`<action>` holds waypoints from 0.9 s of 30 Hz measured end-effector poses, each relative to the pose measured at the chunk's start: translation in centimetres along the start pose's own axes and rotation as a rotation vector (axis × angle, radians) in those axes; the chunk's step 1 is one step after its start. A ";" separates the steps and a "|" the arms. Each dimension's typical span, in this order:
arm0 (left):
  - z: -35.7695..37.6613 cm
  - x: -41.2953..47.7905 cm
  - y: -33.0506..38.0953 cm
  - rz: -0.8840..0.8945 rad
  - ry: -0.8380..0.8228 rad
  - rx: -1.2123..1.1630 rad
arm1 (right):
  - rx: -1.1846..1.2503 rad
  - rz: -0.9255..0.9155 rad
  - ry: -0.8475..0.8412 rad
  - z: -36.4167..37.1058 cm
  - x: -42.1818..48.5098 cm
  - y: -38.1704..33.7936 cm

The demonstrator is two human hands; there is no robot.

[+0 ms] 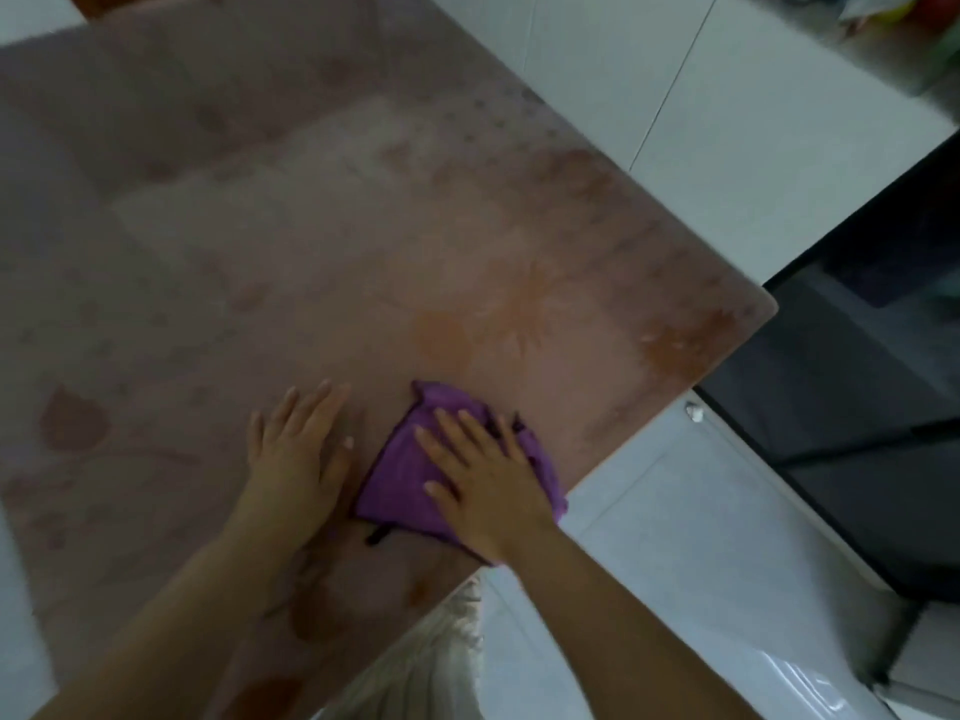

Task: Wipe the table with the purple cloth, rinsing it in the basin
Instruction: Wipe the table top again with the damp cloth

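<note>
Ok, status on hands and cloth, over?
Right hand flat on purple cloth, near table edge. Left hand flat on bare tabletop beside it. Basin not in view. Nothing blocking.

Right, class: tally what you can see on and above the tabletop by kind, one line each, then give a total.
Bare hands: 2, left hand, right hand
Crumpled purple cloth: 1
Pinkish patterned table: 1
Total: 4
</note>
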State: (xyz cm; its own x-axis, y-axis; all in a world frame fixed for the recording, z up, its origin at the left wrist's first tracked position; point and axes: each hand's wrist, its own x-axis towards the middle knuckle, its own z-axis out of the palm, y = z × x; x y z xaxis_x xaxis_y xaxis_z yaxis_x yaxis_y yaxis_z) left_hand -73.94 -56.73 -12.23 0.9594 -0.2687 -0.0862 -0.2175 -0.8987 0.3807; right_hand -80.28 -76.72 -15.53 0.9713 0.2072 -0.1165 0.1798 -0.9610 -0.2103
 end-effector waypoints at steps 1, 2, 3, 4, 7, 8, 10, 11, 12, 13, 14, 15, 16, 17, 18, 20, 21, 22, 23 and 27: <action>-0.1 0.8 0.6 -0.006 -0.004 0.000 | -0.025 0.052 -0.003 -0.7 0.5 3.0; -0.2 1.4 1.0 -0.017 -0.003 -0.003 | -0.051 0.100 0.000 -1.4 1.0 5.9; -0.3 1.9 1.3 -0.035 0.005 -0.006 | -0.063 0.148 -0.014 -2.2 1.5 8.7; -0.4 2.2 1.5 -0.052 0.012 -0.011 | -0.073 0.190 -0.021 -3.1 2.0 11.1; -0.6 2.7 1.8 -0.130 0.031 -0.035 | -0.087 0.249 0.005 -4.7 3.9 16.4; -0.5 2.8 1.9 -0.162 0.031 -0.037 | -0.081 0.267 0.002 -5.2 4.7 17.7; -0.2 2.8 2.2 -0.205 0.028 -0.009 | -0.063 0.289 0.005 -5.9 6.5 20.3; 0.1 2.9 2.5 -0.228 0.023 0.004 | -0.060 0.299 0.006 -6.2 7.4 22.0; 0.3 3.0 2.8 -0.258 0.015 0.008 | -0.064 0.305 0.008 -6.7 8.2 23.8; 0.6 3.3 3.2 -0.290 0.010 0.010 | -0.075 0.309 0.016 -7.1 9.3 25.8; 0.9 3.5 3.6 -0.320 0.011 0.010 | -0.087 0.313 0.027 -7.6 10.3 27.9; 1.1 3.8 4.1 -0.350 0.024 0.010 | -0.095 0.311 0.040 -8.0 11.7 29.7; 1.4 4.0 4.7 -0.391 0.043 0.006 | -0.101 0.303 0.048 -8.5 13.3 31.1; 1.7 4.2 5.4 -0.438 0.063 -0.002 | -0.104 0.306 0.050 -8.8 14.7 31.9; 1.8 4.3 6.2 -0.490 0.082 -0.017 | -0.096 0.329 0.050 -9.1 16.2 32.1; 2.3 4.2 8.1 -0.583 0.121 -0.049 | -0.062 0.362 0.041 -9.2 19.0 30.4; 2.5 4.0 9.0 -0.612 0.133 -0.060 | -0.050 0.316 0.036 -9.1 20.2 28.5; 2.8 3.7 10.0 -0.631 0.142 -0.072 | -0.045 0.211 0.020 -8.8 21.2 25.9; 2.9 3.4 10.9 -0.647 0.157 -0.079 | -0.047 0.061 -0.018 -8.1 21.7 22.8; 2.9 2.1 13.6 -0.743 0.226 -0.078 | -0.063 -0.564 -0.151 -4.1 15.4 9.4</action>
State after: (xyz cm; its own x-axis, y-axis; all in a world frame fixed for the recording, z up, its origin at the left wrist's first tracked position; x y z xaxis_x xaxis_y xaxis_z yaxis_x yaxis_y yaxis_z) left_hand -75.43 -70.53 -9.87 0.8638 0.4787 -0.1569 0.5014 -0.7864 0.3610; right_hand -63.00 -83.33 -15.27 0.6911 0.7088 -0.1412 0.6757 -0.7030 -0.2219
